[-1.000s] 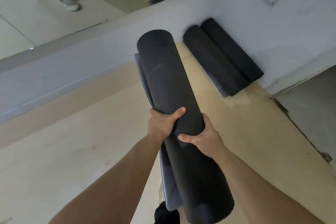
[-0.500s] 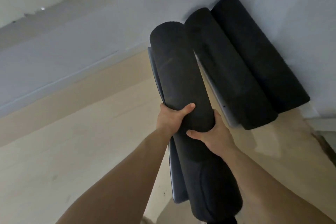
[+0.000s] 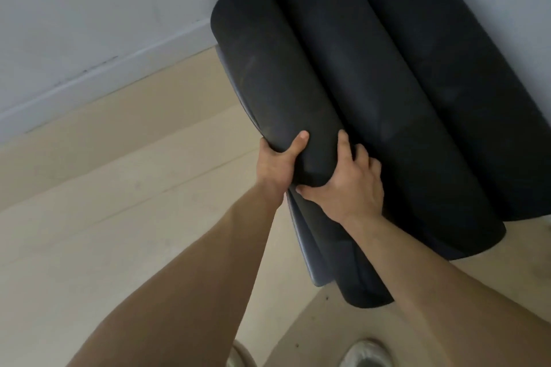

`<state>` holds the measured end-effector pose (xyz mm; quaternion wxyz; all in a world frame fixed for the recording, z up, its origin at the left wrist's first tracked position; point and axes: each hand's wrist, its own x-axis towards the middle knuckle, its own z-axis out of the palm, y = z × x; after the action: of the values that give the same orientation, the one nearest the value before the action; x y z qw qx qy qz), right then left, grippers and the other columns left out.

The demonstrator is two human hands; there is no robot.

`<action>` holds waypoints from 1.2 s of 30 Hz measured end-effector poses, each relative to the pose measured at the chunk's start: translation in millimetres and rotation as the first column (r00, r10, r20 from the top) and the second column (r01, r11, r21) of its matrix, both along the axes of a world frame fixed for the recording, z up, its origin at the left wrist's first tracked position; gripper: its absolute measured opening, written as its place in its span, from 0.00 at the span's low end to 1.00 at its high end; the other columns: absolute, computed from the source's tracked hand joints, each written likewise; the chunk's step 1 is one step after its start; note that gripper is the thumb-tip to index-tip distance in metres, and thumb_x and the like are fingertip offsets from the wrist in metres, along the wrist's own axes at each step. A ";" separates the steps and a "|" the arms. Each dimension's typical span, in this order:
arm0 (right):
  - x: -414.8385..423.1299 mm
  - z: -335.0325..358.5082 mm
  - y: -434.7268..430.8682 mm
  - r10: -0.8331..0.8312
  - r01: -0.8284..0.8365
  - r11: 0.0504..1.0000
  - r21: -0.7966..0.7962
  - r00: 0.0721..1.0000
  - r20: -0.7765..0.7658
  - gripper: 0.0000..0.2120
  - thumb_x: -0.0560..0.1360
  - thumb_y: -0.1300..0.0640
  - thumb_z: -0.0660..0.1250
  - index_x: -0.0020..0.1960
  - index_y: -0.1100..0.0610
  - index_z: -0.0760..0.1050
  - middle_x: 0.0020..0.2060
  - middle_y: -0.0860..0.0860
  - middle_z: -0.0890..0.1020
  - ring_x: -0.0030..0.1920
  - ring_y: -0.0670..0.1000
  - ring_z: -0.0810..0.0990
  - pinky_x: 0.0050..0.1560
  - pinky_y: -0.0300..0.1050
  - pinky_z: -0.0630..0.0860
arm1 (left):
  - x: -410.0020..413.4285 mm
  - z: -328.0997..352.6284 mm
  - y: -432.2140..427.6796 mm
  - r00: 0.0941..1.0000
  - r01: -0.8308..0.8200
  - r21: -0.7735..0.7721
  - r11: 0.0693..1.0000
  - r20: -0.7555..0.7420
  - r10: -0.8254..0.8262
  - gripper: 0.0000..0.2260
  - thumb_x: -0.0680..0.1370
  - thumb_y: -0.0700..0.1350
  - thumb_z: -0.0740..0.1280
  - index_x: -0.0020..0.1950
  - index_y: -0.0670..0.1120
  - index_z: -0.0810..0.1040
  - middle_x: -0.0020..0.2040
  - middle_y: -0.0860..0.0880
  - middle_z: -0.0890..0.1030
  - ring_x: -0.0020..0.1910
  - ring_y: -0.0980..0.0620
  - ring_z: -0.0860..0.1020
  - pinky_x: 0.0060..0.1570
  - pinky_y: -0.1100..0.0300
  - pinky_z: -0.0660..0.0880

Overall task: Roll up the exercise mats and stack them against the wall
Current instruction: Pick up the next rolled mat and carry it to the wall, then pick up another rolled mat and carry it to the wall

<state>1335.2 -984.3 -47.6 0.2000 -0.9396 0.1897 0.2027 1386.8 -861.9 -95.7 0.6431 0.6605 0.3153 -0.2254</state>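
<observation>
A black rolled exercise mat (image 3: 268, 77) is in both my hands, its far end near the white wall (image 3: 104, 9). My left hand (image 3: 278, 164) grips its left side with the thumb on top. My right hand (image 3: 346, 185) wraps its right side, fingers wedged between it and the neighbouring roll. A loose grey flap (image 3: 307, 250) hangs along the mat's left and lower edge. Two more black rolled mats lie alongside: the middle one (image 3: 387, 104) touches my mat, and the far one (image 3: 465, 68) rests against the wall.
Light wooden floor (image 3: 119, 202) stretches to the left and below. A white skirting board (image 3: 104, 77) runs along the wall's foot. My two pale shoes (image 3: 363, 353) show at the bottom edge.
I have come closer to the wall and brought the held mat down alongside the middle roll, so they now touch. Both hands keep their grip.
</observation>
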 end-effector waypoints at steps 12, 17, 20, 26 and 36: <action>5.7 22.8 -0.9 0.076 -0.089 0.990 -0.109 0.990 -0.120 0.58 0.69 0.28 0.71 0.83 0.49 0.41 0.79 0.58 0.60 0.75 0.62 0.64 0.70 0.60 0.71 | 6.8 36.1 10.0 0.921 0.388 0.353 0.851 -0.145 -0.360 0.38 0.74 0.68 0.72 0.74 0.45 0.69 0.69 0.47 0.78 0.67 0.43 0.77 0.64 0.50 0.75; -0.7 91.5 5.2 0.087 -0.110 0.983 -0.145 0.984 -0.159 0.49 0.76 0.35 0.69 0.84 0.51 0.44 0.79 0.59 0.58 0.75 0.64 0.64 0.68 0.60 0.71 | -19.8 113.0 47.1 0.639 0.716 0.554 0.425 -0.276 -0.718 0.37 0.81 0.64 0.65 0.82 0.46 0.59 0.77 0.44 0.69 0.72 0.41 0.72 0.65 0.46 0.73; -3.8 139.8 18.1 0.130 -0.157 0.977 -0.147 0.976 -0.177 0.47 0.77 0.38 0.69 0.84 0.51 0.46 0.79 0.58 0.59 0.74 0.63 0.66 0.67 0.60 0.73 | -33.6 164.6 84.8 0.600 0.747 0.563 0.354 -0.341 -0.724 0.36 0.82 0.64 0.63 0.82 0.45 0.59 0.78 0.44 0.68 0.73 0.41 0.72 0.65 0.45 0.73; 1.4 233.1 74.8 0.315 -0.337 0.935 -0.109 0.932 -0.181 0.44 0.77 0.40 0.69 0.83 0.52 0.49 0.76 0.57 0.63 0.70 0.62 0.70 0.63 0.59 0.76 | -63.1 260.0 153.8 0.729 0.653 0.608 0.452 -0.345 -0.591 0.31 0.82 0.60 0.64 0.79 0.45 0.62 0.74 0.45 0.70 0.70 0.42 0.73 0.62 0.47 0.73; -69.2 363.9 228.1 0.710 -0.732 0.673 -0.109 0.680 -0.180 0.37 0.78 0.42 0.66 0.80 0.53 0.55 0.72 0.57 0.67 0.68 0.62 0.71 0.63 0.59 0.74 | -200.5 397.1 268.5 0.957 0.291 0.641 0.710 -0.190 -0.220 0.32 0.82 0.57 0.64 0.82 0.46 0.60 0.77 0.47 0.68 0.73 0.44 0.72 0.65 0.49 0.71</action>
<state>1265.9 -756.2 316.2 0.0097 -0.9373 -0.1684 0.3051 1186.3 -593.4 301.4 0.3129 0.8703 0.3117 -0.2180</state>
